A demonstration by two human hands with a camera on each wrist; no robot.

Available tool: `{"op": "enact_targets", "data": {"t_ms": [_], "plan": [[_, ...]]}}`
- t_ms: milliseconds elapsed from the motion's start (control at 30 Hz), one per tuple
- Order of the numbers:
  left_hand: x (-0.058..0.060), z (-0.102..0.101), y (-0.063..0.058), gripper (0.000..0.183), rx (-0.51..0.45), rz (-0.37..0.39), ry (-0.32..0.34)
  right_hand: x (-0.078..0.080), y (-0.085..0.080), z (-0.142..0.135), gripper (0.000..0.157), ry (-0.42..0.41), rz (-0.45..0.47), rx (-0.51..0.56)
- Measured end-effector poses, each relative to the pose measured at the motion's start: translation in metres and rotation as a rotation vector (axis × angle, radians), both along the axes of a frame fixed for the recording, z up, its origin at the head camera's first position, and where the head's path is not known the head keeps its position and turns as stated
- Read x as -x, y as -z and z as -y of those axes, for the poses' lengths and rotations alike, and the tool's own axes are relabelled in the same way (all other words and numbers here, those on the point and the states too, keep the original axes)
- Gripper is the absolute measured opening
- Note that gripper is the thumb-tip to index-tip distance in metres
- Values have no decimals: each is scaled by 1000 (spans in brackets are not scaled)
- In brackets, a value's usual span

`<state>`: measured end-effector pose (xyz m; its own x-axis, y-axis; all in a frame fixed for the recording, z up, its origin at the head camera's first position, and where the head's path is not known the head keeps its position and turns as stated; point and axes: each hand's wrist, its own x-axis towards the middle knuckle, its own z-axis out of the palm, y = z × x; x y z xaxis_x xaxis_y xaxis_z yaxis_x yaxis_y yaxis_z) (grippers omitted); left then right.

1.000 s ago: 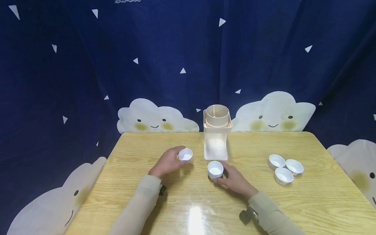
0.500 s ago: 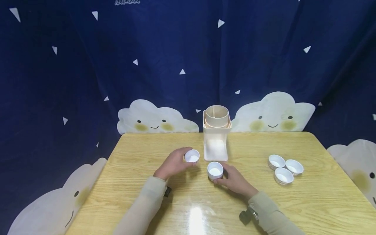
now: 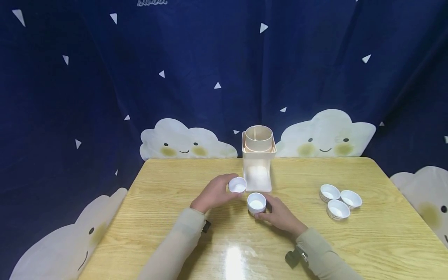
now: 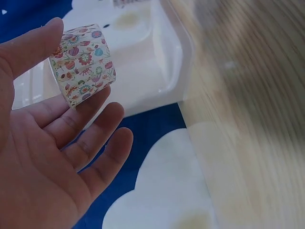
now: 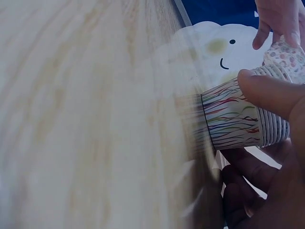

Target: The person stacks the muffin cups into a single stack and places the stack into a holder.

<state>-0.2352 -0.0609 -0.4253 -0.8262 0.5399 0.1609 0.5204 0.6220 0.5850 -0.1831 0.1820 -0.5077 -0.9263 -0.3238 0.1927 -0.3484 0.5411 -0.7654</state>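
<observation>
My left hand (image 3: pixel 216 193) pinches a small white paper cup (image 3: pixel 237 185) between thumb and fingers, above the table. In the left wrist view this floral-printed paper cup (image 4: pixel 85 64) is tilted, and the lower fingers are spread away from it. My right hand (image 3: pixel 281 216) grips a stack of paper cups (image 3: pixel 256 203) standing on the table, just right of and nearer than the left hand's cup. The right wrist view shows colourful streaks on the stack (image 5: pixel 232 114) and several nested rims; the thumb lies along its side.
Behind both hands stands a cream plastic holder (image 3: pixel 257 171) with a round cylinder (image 3: pixel 259 138) on top and a flat base. To the right, three white paper cups (image 3: pixel 338 210) sit close together on the wooden table (image 3: pixel 297 249). A dark blue curtain (image 3: pixel 196 46) hangs behind.
My left hand has moved right with its paper cup, toward the stack and in front of the holder's base. The right hand and its stack have stayed in place.
</observation>
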Motion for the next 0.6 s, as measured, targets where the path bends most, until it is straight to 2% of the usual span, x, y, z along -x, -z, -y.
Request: {"op": "enact_targets", "data": {"t_ms": [267,600], "plan": [[-3,-11,-3,47,-4,8,47,1,0,1,67,-27,3,17],[-8,-22,-11,54,31,-12,71,0,0,-1,66,-34,13,27]]}}
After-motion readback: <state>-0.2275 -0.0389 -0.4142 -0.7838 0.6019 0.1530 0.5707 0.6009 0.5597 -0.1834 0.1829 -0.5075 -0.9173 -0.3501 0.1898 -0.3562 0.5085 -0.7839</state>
